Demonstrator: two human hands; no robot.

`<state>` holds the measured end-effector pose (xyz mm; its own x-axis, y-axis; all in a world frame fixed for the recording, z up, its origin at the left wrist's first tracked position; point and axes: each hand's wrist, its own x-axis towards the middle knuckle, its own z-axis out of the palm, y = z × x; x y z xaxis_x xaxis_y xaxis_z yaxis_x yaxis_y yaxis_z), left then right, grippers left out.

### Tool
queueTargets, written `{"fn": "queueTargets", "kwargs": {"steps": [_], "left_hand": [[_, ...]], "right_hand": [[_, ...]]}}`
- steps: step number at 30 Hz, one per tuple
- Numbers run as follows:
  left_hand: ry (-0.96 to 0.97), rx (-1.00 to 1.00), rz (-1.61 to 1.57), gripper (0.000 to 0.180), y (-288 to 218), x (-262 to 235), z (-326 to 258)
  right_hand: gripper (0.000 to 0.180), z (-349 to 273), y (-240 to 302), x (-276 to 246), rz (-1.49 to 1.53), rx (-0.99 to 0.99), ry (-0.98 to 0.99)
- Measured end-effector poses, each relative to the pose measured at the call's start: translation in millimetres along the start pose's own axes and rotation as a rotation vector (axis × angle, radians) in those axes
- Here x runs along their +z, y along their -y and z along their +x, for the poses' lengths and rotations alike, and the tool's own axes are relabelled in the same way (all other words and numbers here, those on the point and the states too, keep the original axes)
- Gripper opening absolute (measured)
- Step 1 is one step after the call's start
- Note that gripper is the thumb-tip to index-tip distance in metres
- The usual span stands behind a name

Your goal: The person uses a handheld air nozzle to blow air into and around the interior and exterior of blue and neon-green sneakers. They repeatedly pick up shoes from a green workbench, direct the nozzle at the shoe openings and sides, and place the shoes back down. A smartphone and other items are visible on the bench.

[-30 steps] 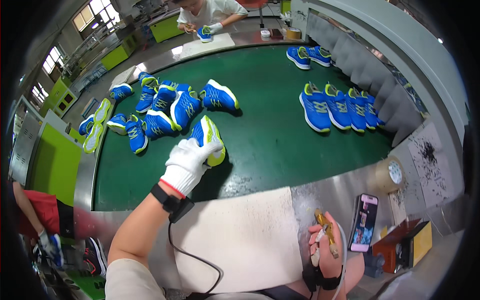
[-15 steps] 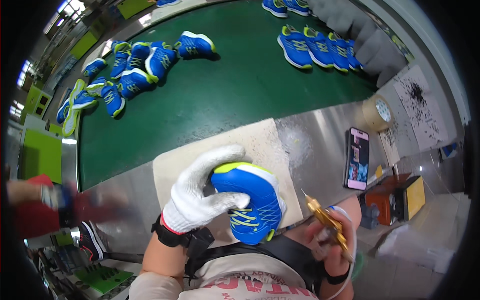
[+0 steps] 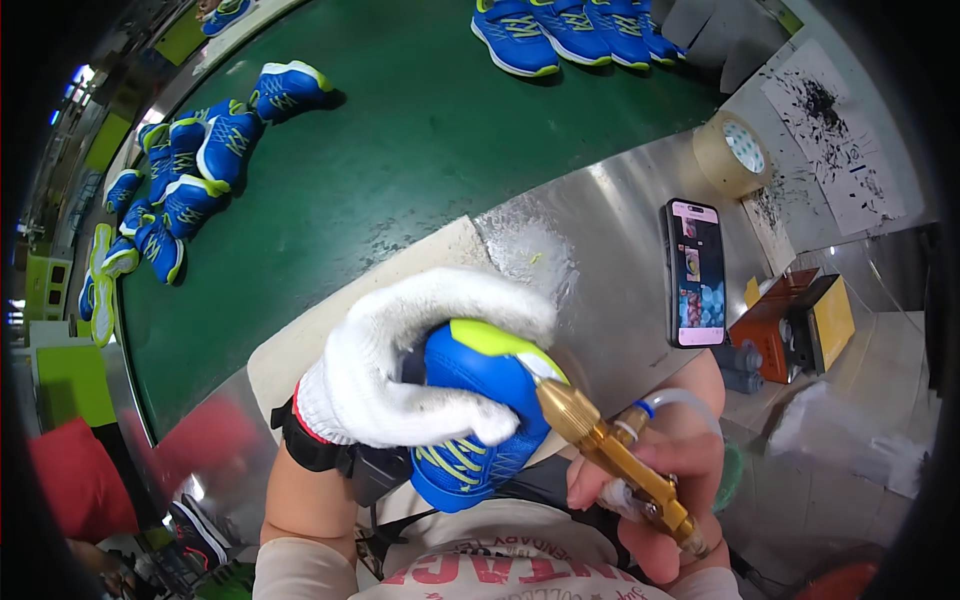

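Note:
My left hand [image 3: 400, 370], in a white knitted glove, is wrapped around a blue sneaker [image 3: 475, 375] with a lime heel, lime laces and a white sole edge. The shoe is raised in front of my body, above a cream mat [image 3: 330, 320]. In my bare right hand [image 3: 692, 450] is a brass-coloured dispensing gun [image 3: 610, 450] with a clear hose. Its pointed nozzle reaches the sole edge near the heel; whether it touches cannot be made out. Part of the shoe is hidden behind the glove and the gun.
Green table surface [image 3: 380, 150] stretches ahead, with a sneaker pile [image 3: 225, 145] left and a sneaker row [image 3: 515, 40] at the far right. A phone [image 3: 698, 275] and tape roll [image 3: 720, 165] lie right. Red clothing of another person [image 3: 80, 480] shows at left.
My right hand has brought the gun up and left, from beside the shoe to its sole edge. The sneaker is turned and held nearer. The whole view has shifted.

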<state>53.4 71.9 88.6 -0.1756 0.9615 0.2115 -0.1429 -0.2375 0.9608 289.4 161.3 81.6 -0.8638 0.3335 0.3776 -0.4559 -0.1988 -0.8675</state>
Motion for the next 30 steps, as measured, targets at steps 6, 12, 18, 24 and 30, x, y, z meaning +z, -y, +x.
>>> {"fn": "queueTargets", "kwargs": {"steps": [6, 12, 18, 24, 30], "left_hand": [[-0.262, -0.088, -0.294, 0.061, 19, -14, -10], [-0.39, -0.08, -0.558, 0.058, 40, -37, -34], [-0.703, -0.145, -0.373, 0.06, 38, -44, -70], [-0.961, -0.387, -0.207, 0.058, 7, 1, -112], [-1.057, -0.603, -0.351, 0.048, -24, 66, -158]], "right_hand": [[0.077, -17, -23, -1, 0.194, 0.127, -0.111], [0.087, -42, -44, 16, 0.418, 0.308, -0.189], [0.075, -57, -44, 12, 0.47, 0.451, -0.229], [0.059, -60, -40, 26, 0.519, 0.461, -0.452], [0.06, -63, -46, 40, 0.515, 0.454, -0.471]]}}
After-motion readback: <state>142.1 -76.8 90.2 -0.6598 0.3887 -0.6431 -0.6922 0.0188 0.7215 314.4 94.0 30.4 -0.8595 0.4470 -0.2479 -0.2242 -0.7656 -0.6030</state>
